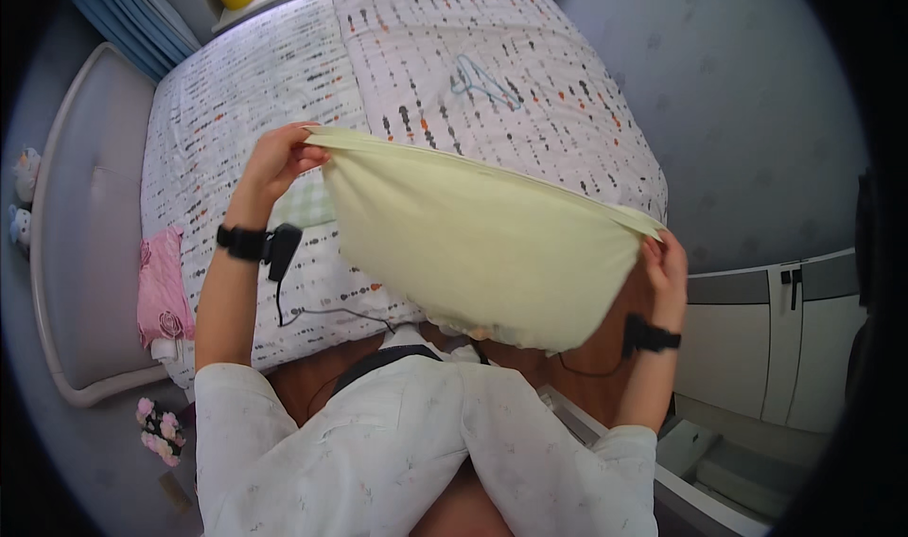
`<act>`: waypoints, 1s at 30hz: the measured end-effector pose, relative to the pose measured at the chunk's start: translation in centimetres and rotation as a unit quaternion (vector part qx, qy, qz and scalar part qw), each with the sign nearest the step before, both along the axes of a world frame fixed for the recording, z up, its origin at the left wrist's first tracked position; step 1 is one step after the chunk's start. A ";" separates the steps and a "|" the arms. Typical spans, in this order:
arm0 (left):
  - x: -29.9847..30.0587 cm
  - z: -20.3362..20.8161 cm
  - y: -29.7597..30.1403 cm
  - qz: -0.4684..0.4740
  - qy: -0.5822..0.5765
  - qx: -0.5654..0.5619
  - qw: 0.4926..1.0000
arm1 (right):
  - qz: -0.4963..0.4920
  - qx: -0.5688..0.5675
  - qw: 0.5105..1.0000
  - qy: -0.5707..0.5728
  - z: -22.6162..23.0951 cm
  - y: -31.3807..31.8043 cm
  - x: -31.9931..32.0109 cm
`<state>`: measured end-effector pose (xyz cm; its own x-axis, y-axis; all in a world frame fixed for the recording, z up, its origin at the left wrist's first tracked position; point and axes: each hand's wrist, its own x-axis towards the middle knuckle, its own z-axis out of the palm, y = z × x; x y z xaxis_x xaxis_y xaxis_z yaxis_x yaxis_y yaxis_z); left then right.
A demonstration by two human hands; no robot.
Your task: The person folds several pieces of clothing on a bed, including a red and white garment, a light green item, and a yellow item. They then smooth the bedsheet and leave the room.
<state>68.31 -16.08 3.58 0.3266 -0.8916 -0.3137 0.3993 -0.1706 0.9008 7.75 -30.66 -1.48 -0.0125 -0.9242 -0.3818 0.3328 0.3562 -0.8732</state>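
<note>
Pale yellow cloth [482,244] with a band-like upper edge hangs stretched between my hands. It looks like a garment, but I cannot tell which kind. My left hand [284,158] pinches its upper left corner above the bed. Lower and to the right, my right hand [667,264] grips the other end of the band, so the edge slopes down to the right. The cloth's lower edge looks gathered or frilled and hangs before my body. Behind my left forearm, a green checked cloth [307,204] lies on the bed, partly covered by the yellow cloth. A light blue hanger [484,83] rests farther back.
The patterned bed [236,83] has a pale headboard [95,215] at left, with pink cloth [164,286] beside it. Black wrist devices with cables are on both forearms. White cabinets [728,348] and an open drawer [705,457] stand right. Pink flowers [161,430] are lower left.
</note>
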 end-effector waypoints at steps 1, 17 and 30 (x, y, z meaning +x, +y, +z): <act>0.4 -2.5 -1.2 0.019 -0.006 0.055 0.998 | -0.047 0.045 0.998 0.012 -2.3 -1.1 1.3; 1.7 -11.0 4.2 -0.104 -0.148 0.098 0.979 | 0.271 0.002 0.883 0.384 -7.3 4.4 0.2; -11.7 -13.6 -6.8 0.203 -0.381 0.027 0.902 | 0.047 -0.079 0.967 0.238 -10.1 -0.8 19.4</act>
